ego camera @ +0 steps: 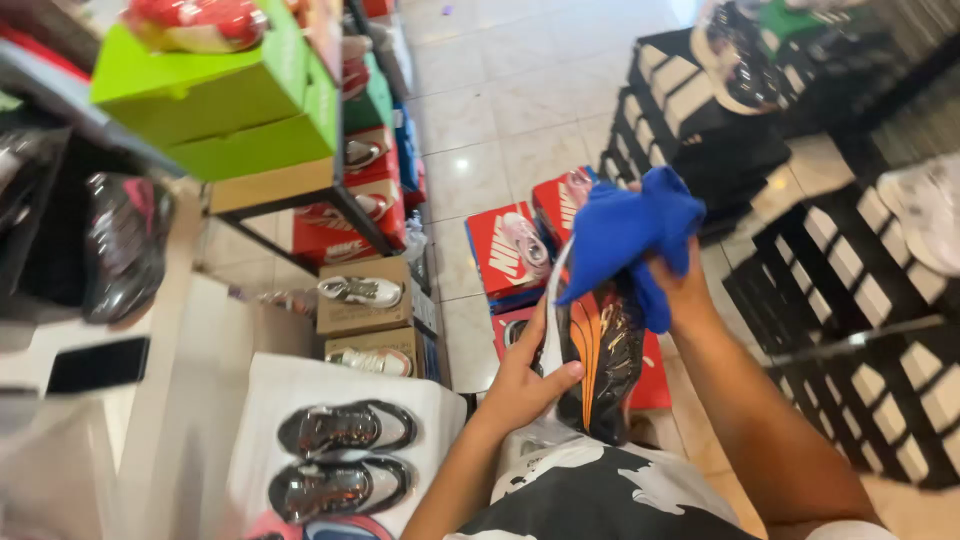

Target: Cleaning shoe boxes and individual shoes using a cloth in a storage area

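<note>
I had the left hand (520, 385) wrapped around the heel end of a black sneaker with orange streaks (600, 365), thumb pressed across its side and fingers closed behind it, so the shoe stood nearly upright in front of my chest. My right hand (680, 285) was clenched on a bunched blue cloth (630, 235), which lay against the top of the same sneaker, just above the left hand's grasp. Thin clear plastic wrap (550, 310) clung along the shoe's left edge, running up beside my left thumb. Below the held shoe, on the tiled floor (500, 110), sat red shoe boxes (500, 250), one carrying a pale pink sneaker (527, 245). To the left of my left forearm, a white surface (350, 385) bore a pair of shiny dark sneakers (340, 460), and beyond it brown boxes (365, 315) each had a light shoe on top. Further left, green boxes (230, 100) rested on a dark rack. To the right of my right arm stood stacks of black-and-white boxes (860, 300), with white sneakers (930, 215) on them.
</note>
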